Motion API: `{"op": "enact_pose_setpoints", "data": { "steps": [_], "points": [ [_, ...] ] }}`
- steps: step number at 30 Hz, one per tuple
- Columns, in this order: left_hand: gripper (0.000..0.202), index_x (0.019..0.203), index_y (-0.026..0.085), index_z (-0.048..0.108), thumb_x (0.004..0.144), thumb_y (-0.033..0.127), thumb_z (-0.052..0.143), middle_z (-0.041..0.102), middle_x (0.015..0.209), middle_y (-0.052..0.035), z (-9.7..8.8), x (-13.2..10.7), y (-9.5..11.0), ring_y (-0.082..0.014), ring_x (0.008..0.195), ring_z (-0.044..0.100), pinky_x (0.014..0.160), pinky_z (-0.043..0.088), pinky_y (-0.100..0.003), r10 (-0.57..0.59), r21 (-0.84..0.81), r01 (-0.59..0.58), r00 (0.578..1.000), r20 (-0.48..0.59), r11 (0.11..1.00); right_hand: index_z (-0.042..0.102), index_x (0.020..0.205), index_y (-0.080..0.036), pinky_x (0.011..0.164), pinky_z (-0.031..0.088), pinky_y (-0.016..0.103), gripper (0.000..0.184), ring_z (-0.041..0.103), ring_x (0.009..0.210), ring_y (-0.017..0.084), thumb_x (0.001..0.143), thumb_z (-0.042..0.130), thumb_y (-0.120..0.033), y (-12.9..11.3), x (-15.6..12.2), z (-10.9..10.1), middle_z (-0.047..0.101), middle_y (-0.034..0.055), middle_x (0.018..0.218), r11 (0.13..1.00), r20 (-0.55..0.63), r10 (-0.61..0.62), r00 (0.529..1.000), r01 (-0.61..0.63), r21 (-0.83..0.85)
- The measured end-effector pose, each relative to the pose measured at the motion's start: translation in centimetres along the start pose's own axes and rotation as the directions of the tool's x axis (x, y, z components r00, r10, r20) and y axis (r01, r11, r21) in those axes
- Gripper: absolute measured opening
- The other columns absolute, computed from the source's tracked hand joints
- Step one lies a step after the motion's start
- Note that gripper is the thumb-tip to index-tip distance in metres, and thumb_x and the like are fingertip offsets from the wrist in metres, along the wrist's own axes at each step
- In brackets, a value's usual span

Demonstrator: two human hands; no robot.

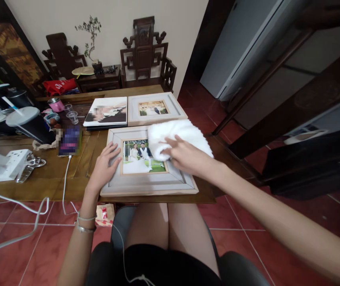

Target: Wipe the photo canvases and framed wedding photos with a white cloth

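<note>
A pale picture frame (146, 183) with a photo of two people lies flat on the table in front of me. My left hand (105, 166) rests on the frame's left border, fingers spread and holding nothing. On the frame's upper right lies a fluffy white cloth (177, 133), covering that corner and part of the photo. My right hand (183, 154) grips the cloth's near edge, with some fingers hidden in its folds. Behind are a second picture frame (132, 113) and, to its left, a photo album or panel (110, 109).
On the wooden table (80, 186), a phone (69, 141) with a white cable (65, 180), a power strip (7, 165) and a black tumbler (31, 125) stand or lie to the left. A pink mug (56, 105) is farther back. Carved chairs (144, 53) stand by the wall.
</note>
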State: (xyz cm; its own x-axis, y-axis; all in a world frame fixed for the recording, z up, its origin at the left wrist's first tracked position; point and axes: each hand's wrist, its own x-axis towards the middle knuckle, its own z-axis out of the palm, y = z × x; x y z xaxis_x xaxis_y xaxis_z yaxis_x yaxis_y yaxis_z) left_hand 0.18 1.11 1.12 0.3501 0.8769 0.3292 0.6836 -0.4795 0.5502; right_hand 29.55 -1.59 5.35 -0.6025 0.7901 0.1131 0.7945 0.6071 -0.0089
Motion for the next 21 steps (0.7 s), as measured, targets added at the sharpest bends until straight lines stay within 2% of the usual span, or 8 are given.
{"op": "enact_pose_setpoints", "data": {
  "steps": [5, 8, 10, 13, 16, 21],
  "points": [
    [0.041, 0.125, 0.01, 0.066, 0.093, 0.032, 0.053, 0.056, 0.142, -0.016, 0.0, 0.0, 0.2, -0.0264, 0.142, 0.04, 0.119, 0.03, -0.049, -0.005, 0.009, 0.005, 1.0, -0.004, 1.0, 0.074, 0.098, -0.019, 0.096, 0.051, 0.049, 0.045, 0.062, 0.114, 0.031, 0.066, 0.051, 0.002, -5.7, -5.7, -3.0, 0.069, 0.0143, 0.121, 0.987, 0.074, -0.081, 0.994, 0.07, 0.143],
    [0.04, 0.125, 0.011, 0.066, 0.094, 0.033, 0.052, 0.056, 0.142, -0.0153, 0.0, 0.0, 0.0, -0.0257, 0.143, 0.04, 0.119, 0.03, -0.05, 0.001, 0.008, -0.001, 1.0, 0.0, 1.0, 0.074, 0.094, -0.019, 0.092, 0.055, 0.05, 0.041, 0.064, 0.111, 0.033, 0.066, 0.051, 0.001, -8.0, -6.9, -4.4, 0.069, 0.0157, 0.12, 0.982, 0.093, -0.099, 0.991, 0.082, 0.171],
    [0.04, 0.125, 0.012, 0.066, 0.094, 0.033, 0.052, 0.056, 0.143, -0.0151, 0.1, 0.0, -0.1, -0.0258, 0.143, 0.04, 0.119, 0.03, -0.05, 0.009, 0.01, -0.009, 1.0, 0.008, 1.0, 0.075, 0.09, -0.018, 0.092, 0.055, 0.052, 0.039, 0.063, 0.113, 0.036, 0.066, 0.051, 0.0, -8.4, -6.6, -4.3, 0.068, 0.0173, 0.122, 0.988, 0.101, -0.058, 0.993, 0.043, 0.146],
    [0.04, 0.125, 0.014, 0.066, 0.094, 0.035, 0.052, 0.056, 0.143, -0.0137, 0.0, 0.0, -0.2, -0.0266, 0.143, 0.039, 0.118, 0.031, -0.052, 0.026, 0.024, -0.026, 1.0, 0.017, 0.999, 0.075, 0.092, -0.017, 0.1, 0.048, 0.055, 0.041, 0.055, 0.125, 0.038, 0.066, 0.05, 0.003, -7.5, -4.9, -2.7, 0.063, 0.0173, 0.13, 0.997, 0.06, 0.03, 0.998, -0.034, 0.075],
    [0.04, 0.125, 0.014, 0.066, 0.095, 0.035, 0.051, 0.056, 0.143, -0.0137, -0.1, 0.0, -0.1, -0.0271, 0.143, 0.039, 0.118, 0.032, -0.052, 0.031, 0.034, -0.031, 0.999, 0.022, 0.999, 0.074, 0.101, -0.013, 0.107, 0.04, 0.056, 0.042, 0.046, 0.133, 0.038, 0.07, 0.05, 0.003, -5.2, -2.2, -1.2, 0.058, 0.0186, 0.138, 0.996, 0.003, 0.085, 0.996, -0.085, 0.002],
    [0.04, 0.123, 0.014, 0.068, 0.094, 0.036, 0.053, 0.057, 0.142, -0.0139, -0.1, 0.0, 0.0, -0.0284, 0.142, 0.04, 0.118, 0.032, -0.051, 0.016, 0.024, -0.017, 1.0, 0.015, 1.0, 0.067, 0.118, -0.006, 0.107, 0.037, 0.055, 0.046, 0.045, 0.133, 0.037, 0.078, 0.046, -0.001, -0.9, 2.7, -0.2, 0.052, 0.023, 0.143, 0.985, 0.003, 0.146, 0.989, -0.145, -0.095]
  ]
}}
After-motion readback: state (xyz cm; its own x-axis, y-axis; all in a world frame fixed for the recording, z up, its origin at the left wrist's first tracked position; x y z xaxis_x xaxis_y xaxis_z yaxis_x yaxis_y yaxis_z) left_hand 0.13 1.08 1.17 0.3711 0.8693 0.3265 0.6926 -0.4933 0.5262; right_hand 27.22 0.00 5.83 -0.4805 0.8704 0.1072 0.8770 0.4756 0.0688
